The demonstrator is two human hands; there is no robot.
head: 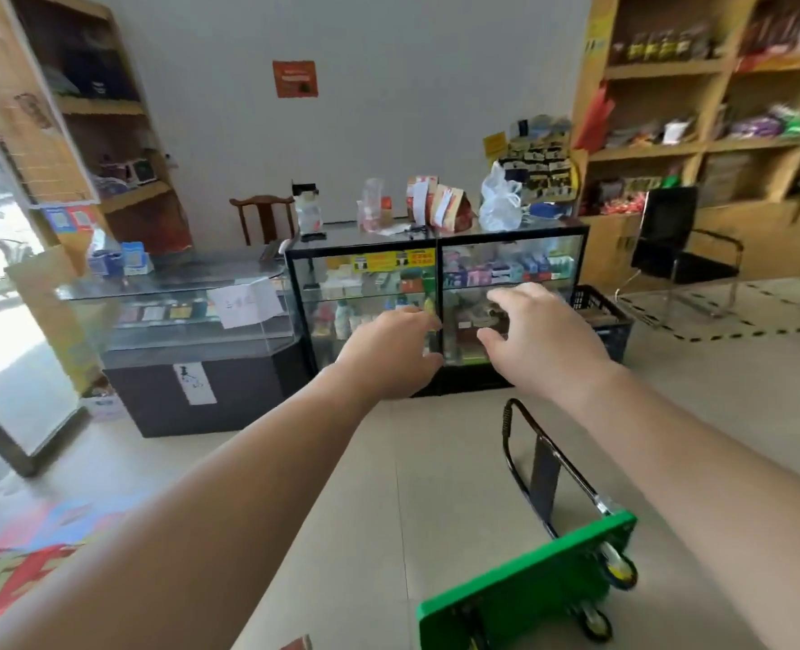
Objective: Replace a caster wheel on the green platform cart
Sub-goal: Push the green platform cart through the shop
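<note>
The green platform cart (524, 588) lies on the tiled floor at the lower right, its black folding handle (541, 457) stretched out on the floor toward the counters. Two caster wheels with yellow hubs (620, 572) (592, 621) show at its right edge. Both my arms reach forward, well above the cart. My left hand (391, 351) has its fingers curled loosely and my right hand (536, 333) has its fingers spread. Neither hand holds anything or touches the cart.
Glass display counters (435, 302) stand ahead with bags and packets on top. A black crate (604, 321) sits to their right, then a black chair (674, 255). Wooden shelves line both side walls. A coloured mat (23, 560) lies at the lower left.
</note>
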